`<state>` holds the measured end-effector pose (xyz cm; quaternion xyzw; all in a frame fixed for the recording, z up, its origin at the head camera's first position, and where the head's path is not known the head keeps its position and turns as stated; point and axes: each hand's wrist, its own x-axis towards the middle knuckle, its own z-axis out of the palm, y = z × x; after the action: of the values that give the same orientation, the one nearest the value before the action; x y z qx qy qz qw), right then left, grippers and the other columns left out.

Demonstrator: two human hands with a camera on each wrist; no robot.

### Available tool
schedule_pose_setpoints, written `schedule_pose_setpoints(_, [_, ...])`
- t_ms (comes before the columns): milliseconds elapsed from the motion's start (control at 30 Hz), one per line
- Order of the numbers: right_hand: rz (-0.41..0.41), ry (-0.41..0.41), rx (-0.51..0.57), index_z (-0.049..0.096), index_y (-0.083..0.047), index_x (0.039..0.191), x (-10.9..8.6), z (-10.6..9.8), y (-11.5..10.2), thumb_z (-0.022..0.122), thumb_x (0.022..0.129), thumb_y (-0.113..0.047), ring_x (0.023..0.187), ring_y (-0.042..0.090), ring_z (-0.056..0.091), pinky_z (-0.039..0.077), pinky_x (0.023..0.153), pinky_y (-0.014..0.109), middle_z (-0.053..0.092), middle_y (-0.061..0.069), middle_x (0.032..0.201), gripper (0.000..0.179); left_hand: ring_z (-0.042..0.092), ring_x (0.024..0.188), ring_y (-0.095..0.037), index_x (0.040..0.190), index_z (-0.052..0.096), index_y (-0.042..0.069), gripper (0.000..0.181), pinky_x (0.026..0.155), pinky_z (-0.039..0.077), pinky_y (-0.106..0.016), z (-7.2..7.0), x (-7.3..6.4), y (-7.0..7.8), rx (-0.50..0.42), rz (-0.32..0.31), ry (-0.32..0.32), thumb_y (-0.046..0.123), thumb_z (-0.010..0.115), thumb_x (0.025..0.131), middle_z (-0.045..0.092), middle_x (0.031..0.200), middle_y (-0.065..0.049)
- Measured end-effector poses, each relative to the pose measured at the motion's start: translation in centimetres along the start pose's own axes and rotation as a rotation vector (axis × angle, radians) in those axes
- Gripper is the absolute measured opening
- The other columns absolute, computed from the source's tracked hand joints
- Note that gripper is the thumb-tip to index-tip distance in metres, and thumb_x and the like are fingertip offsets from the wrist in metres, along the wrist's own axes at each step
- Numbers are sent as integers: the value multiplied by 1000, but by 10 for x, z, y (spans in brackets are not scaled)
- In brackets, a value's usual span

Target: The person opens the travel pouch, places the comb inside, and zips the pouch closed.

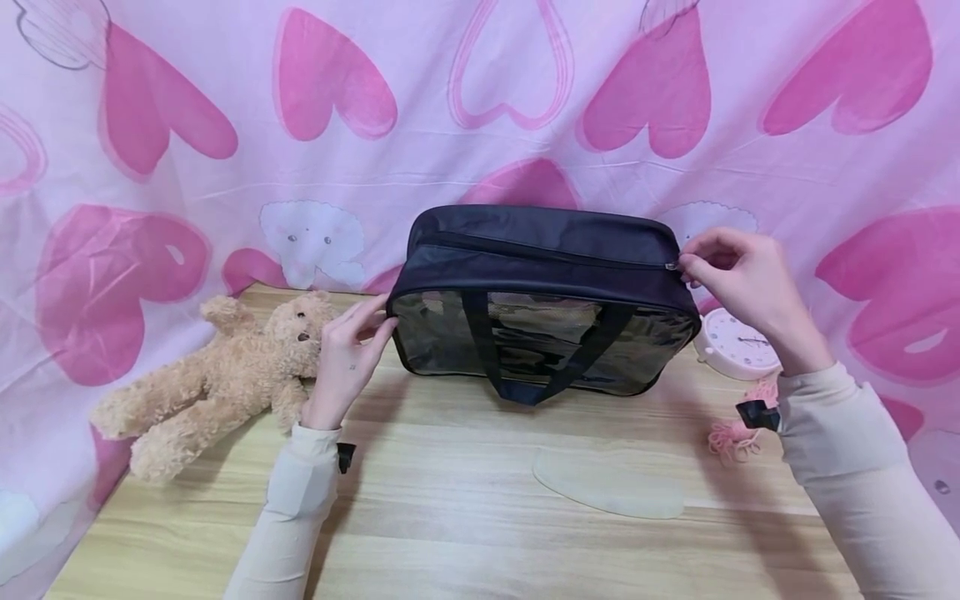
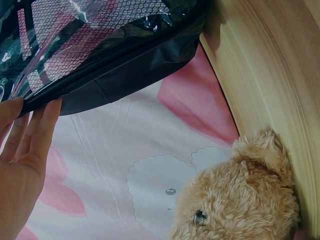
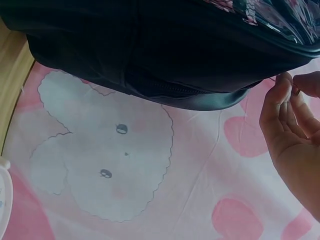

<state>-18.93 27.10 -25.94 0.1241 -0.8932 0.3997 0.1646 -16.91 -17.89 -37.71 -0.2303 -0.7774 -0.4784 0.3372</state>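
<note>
A black bag (image 1: 540, 275) with clear panels and a dark strap handle stands on the wooden table, its top zipper running left to right. My left hand (image 1: 348, 354) pinches the bag's left edge between thumb and fingers; the left wrist view shows the fingers (image 2: 45, 130) against the dark piping. At the zipper's right end, my right hand (image 1: 750, 279) pinches the small zipper pull (image 1: 671, 267) between thumb and forefinger. In the right wrist view, the pull is mostly covered by the fingertips (image 3: 285, 82). Mesh shows through the clear panel in the left wrist view.
A tan teddy bear (image 1: 240, 367) lies left of my left hand. Right of the bag are a pink-rimmed clock (image 1: 738, 342) and pink yarn (image 1: 731, 442). A pale translucent curved piece (image 1: 607, 483) lies in front on the table (image 1: 450, 517). A heart-print curtain (image 1: 420, 167) hangs behind.
</note>
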Motion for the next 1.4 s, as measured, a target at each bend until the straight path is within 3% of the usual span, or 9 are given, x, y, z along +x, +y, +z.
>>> schedule_pose_setpoints(167, [-15, -47, -41, 68, -2, 92, 5, 1, -6, 68, 86, -9, 62, 3, 61, 46, 54, 9, 65, -10, 69, 10, 68, 77, -24, 114, 68, 0, 34, 72, 55, -15, 1, -1, -1, -1, 0, 1, -9, 70, 81, 69, 101, -12])
schedule_pose_setpoints(367, [-92, -113, -79, 69, -1, 87, 13, 0, -17, 68, 85, -4, 59, 1, 58, 44, 57, 7, 65, -4, 67, 4, 68, 77, -23, 113, 68, 0, 34, 73, 56, -17, 0, -1, -1, 1, 3, -4, -9, 70, 81, 69, 102, -11])
schedule_pose_setpoints(600, [-111, -139, -133, 69, -3, 84, 16, -2, -23, 66, 84, -3, 59, 1, 58, 46, 56, 8, 65, -2, 68, 3, 68, 77, -26, 112, 68, -2, 34, 73, 56, -17, 2, 1, -3, -1, 14, -1, -10, 70, 79, 68, 101, -13])
schedule_pose_setpoints(1033, [-272, -243, -301, 68, -6, 83, 39, 0, -54, 67, 83, -6, 58, 1, 56, 41, 55, 9, 65, 0, 69, 2, 67, 77, -25, 114, 67, -1, 35, 73, 57, -19, -1, 1, -8, -25, 23, -4, -12, 68, 81, 69, 101, -12])
schedule_pose_setpoints(1400, [-275, -333, -354, 66, -9, 83, 50, 2, -72, 66, 86, -10, 55, 7, 59, 45, 49, 14, 65, -3, 67, 3, 67, 77, -24, 114, 67, -1, 35, 73, 57, -19, 0, 0, -7, -39, 13, 0, -10, 68, 81, 68, 102, -11])
